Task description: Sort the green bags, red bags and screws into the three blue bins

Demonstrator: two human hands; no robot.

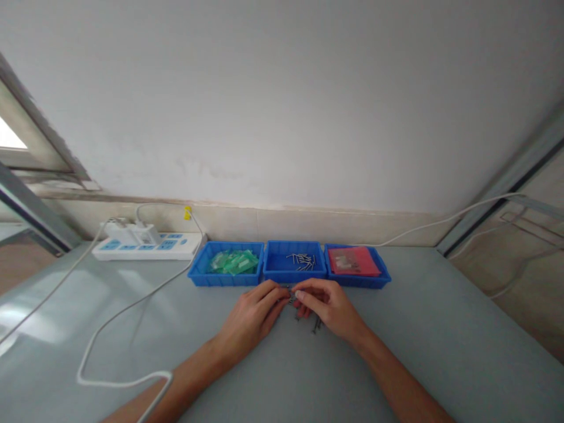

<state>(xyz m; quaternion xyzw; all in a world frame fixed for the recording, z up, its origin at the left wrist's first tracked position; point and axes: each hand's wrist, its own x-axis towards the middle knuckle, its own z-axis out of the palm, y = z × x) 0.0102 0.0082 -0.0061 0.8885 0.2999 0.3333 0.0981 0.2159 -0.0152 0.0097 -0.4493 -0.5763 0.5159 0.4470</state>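
Note:
My left hand (259, 310) and my right hand (326, 304) meet over the table, just in front of the middle blue tray (295, 275). Small metal screws (291, 298) show between the fingertips of both hands, which are pinched together. More screws (316, 325) lie on the table below my right palm, partly hidden by it. Several loose screws (305, 261) rest in the right part of the middle tray.
The left blue tray (225, 282) holds green plastic packets (238, 262); the right one (359, 282) holds a red packet (355, 261). A white power strip (176, 252) stands back left, and a white cable (118, 314) crosses the table's left side.

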